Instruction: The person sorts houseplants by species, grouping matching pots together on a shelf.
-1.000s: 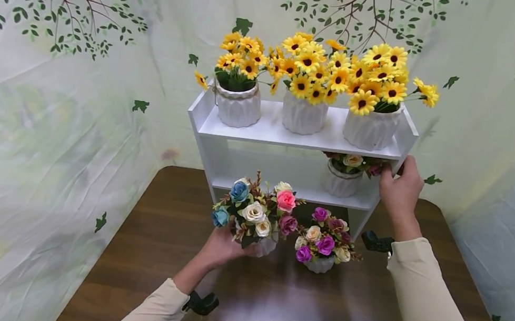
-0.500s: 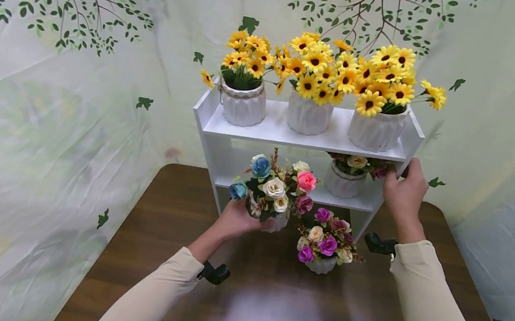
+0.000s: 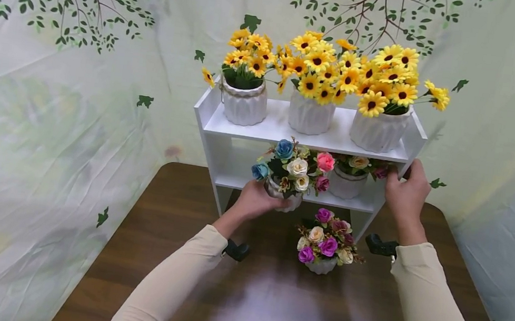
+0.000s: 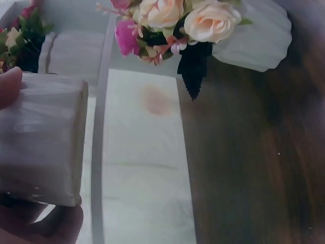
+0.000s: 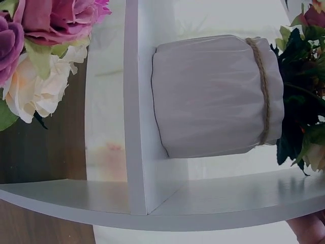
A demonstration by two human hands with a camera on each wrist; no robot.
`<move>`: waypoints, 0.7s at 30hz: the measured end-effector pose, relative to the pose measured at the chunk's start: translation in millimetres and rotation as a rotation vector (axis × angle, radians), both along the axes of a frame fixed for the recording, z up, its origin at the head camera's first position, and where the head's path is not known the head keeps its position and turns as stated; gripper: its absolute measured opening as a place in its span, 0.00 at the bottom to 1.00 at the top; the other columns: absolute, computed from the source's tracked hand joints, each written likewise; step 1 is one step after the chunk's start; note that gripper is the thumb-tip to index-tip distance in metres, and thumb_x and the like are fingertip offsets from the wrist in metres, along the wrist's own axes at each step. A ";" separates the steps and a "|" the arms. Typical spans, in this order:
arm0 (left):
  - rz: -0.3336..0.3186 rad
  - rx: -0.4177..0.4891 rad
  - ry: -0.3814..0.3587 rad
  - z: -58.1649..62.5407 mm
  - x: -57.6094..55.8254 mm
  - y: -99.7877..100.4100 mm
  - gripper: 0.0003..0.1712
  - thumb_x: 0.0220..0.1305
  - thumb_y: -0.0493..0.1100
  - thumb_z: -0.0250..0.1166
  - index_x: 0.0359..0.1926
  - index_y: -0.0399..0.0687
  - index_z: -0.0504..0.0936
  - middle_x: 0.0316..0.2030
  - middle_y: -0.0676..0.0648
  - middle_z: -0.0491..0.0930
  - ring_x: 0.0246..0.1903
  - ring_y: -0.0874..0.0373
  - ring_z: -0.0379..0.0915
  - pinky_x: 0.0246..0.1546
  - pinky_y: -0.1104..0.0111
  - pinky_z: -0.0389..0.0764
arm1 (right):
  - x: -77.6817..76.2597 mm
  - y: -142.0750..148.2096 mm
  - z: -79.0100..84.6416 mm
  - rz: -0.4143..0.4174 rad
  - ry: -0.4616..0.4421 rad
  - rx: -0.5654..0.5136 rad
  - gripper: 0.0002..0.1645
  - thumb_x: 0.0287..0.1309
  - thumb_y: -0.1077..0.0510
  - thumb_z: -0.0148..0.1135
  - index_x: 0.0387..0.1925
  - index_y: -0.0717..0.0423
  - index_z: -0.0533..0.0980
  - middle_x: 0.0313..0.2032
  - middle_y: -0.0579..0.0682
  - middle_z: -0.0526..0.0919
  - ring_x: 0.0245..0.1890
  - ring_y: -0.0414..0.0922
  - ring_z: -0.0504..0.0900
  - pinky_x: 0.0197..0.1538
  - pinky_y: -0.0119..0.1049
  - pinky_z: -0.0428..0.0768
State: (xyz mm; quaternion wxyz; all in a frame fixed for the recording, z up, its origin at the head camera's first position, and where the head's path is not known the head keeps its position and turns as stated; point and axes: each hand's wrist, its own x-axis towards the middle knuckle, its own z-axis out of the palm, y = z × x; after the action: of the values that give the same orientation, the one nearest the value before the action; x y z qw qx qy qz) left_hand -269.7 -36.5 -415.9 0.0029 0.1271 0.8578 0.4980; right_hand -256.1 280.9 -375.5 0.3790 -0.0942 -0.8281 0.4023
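My left hand (image 3: 256, 203) grips a white fluted flower pot (image 4: 40, 140) with blue, white and pink roses (image 3: 297, 167). It holds the pot raised in front of the lower shelf board (image 3: 231, 181), overlapping it in the head view. On that board, at the right, stands a white pot (image 5: 213, 96) of roses with twine round its rim. My right hand (image 3: 406, 196) holds the right side panel of the white shelf (image 3: 269, 141), just under the top board; its fingers are partly hidden behind the panel. A pot of purple and cream roses (image 3: 326, 242) stands on the table before the shelf.
On the top board three white pots of yellow sunflowers (image 3: 310, 113) stand in a row. The shelf rests on a dark wooden table (image 3: 159, 223). Behind it hangs a pale cloth (image 3: 168, 65) printed with leaves and branches.
My left hand has lifted the pot of blue, white and pink roses up and to the right, toward the lower shelf board. My right hand has stayed on the side panel.
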 end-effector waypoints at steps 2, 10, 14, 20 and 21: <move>0.006 0.014 -0.003 -1.5 -4.0 3.1 0.50 0.40 0.51 0.81 0.65 0.48 0.70 0.60 0.41 0.78 0.62 0.47 0.74 0.64 0.54 0.74 | 0.2 -0.2 0.3 0.006 0.003 -0.001 0.16 0.62 0.62 0.55 0.48 0.70 0.74 0.47 0.69 0.83 0.47 0.63 0.83 0.44 0.50 0.75; 0.022 0.023 0.020 -5.5 -22.8 11.3 0.50 0.41 0.52 0.81 0.65 0.46 0.70 0.62 0.41 0.77 0.63 0.47 0.73 0.65 0.56 0.73 | 0.6 -0.4 0.9 0.000 0.022 0.008 0.15 0.61 0.63 0.56 0.47 0.70 0.74 0.45 0.69 0.84 0.45 0.63 0.83 0.40 0.39 0.71; 0.030 -0.003 0.009 -2.2 -31.7 14.5 0.50 0.42 0.53 0.81 0.65 0.43 0.69 0.62 0.39 0.77 0.64 0.45 0.72 0.66 0.55 0.73 | 0.3 0.6 -0.2 -0.006 0.014 0.003 0.15 0.62 0.62 0.56 0.47 0.69 0.75 0.45 0.68 0.84 0.46 0.62 0.84 0.39 0.31 0.67; 0.052 -0.073 -0.009 4.1 -42.2 21.0 0.50 0.43 0.57 0.79 0.64 0.38 0.70 0.59 0.39 0.78 0.61 0.44 0.75 0.63 0.55 0.75 | 1.8 -0.7 0.1 -0.008 -0.003 0.007 0.16 0.63 0.62 0.55 0.49 0.69 0.74 0.46 0.68 0.84 0.47 0.63 0.83 0.42 0.44 0.74; 0.054 -0.080 -0.010 5.0 -43.9 22.5 0.49 0.44 0.57 0.79 0.63 0.38 0.71 0.59 0.39 0.79 0.60 0.44 0.75 0.62 0.55 0.76 | 2.4 -1.2 0.7 -0.006 -0.003 0.005 0.16 0.63 0.62 0.55 0.49 0.70 0.74 0.46 0.68 0.84 0.47 0.63 0.83 0.43 0.48 0.74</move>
State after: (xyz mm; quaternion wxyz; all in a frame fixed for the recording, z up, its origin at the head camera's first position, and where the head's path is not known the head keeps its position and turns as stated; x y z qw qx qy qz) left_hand -313.7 -14.0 -410.9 -0.0013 0.1013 0.8801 0.4638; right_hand -253.7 279.7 -374.8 0.3791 -0.0962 -0.8295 0.3988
